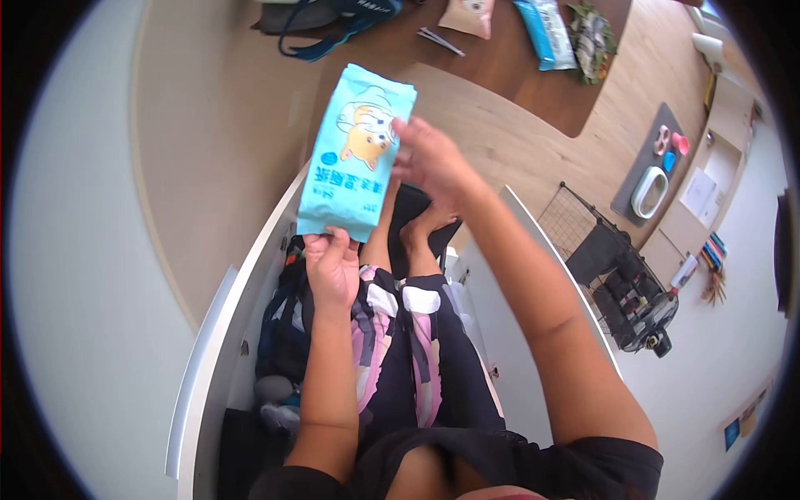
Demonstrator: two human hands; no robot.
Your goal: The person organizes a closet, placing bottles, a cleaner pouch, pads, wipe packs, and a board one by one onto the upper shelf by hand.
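Note:
A light blue soft packet (pixel 357 158) with a cartoon dog and printed characters on its front is held up before me; it looks like a pack of wipes. My left hand (pixel 332 265) pinches its lower end, thumb in front and fingers behind. At the packet's right edge is my right hand (pixel 429 158), slightly blurred, with its fingers apart. Its fingertips overlap that edge, and whether they press on it I cannot tell. My legs extend below, between two white panels (pixel 250 308).
A brown table (pixel 517 75) ahead carries a blue-and-white packet (pixel 546 33), a pink packet (pixel 468 17), a thin metal-looking item (pixel 440 42) and a strapped bag (pixel 333 29). Dark bags (pixel 283 333) lie left of my legs. On the right stand a wire rack (pixel 575 221) and a fan (pixel 646 321).

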